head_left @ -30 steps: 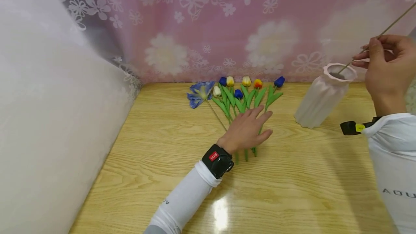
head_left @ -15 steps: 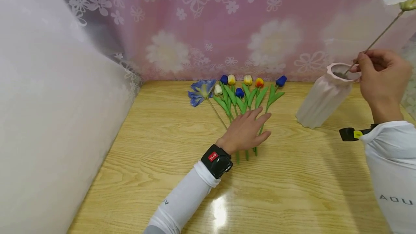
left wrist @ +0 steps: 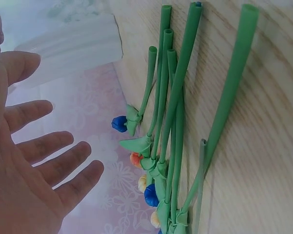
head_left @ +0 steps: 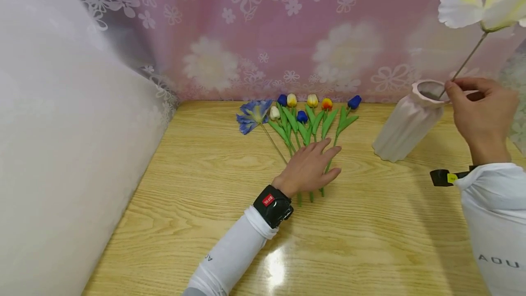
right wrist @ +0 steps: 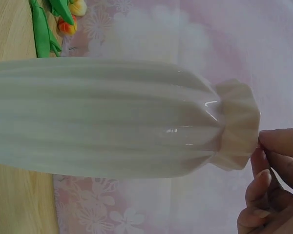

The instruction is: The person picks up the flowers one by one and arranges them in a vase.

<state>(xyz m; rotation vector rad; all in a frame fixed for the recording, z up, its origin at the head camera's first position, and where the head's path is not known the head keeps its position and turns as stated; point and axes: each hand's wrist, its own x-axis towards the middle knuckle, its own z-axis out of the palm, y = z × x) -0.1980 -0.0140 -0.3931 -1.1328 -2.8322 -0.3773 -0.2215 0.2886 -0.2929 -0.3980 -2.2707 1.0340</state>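
Observation:
In the head view my right hand (head_left: 485, 115) pinches the thin stem of a white artificial flower (head_left: 485, 10) at the mouth of a white ribbed vase (head_left: 408, 127). The stem's lower end goes inside the vase, and the bloom stands high above it. The right wrist view shows my thumb and fingers right at the wavy rim (right wrist: 241, 124). My left hand (head_left: 308, 168) hovers with spread fingers over several artificial tulips (head_left: 327, 124). In the left wrist view its fingers hold nothing, and the green stems (left wrist: 178, 107) lie beside it.
A blue artificial flower (head_left: 255, 115) lies left of the tulips on the wooden table (head_left: 197, 223). Behind the table hangs a pink floral curtain (head_left: 267, 35). A white surface (head_left: 74, 140) borders the left side.
My right hand has moved down toward the vase mouth, lowering the stem into it, and the white bloom has come into view. My left hand stays almost in place.

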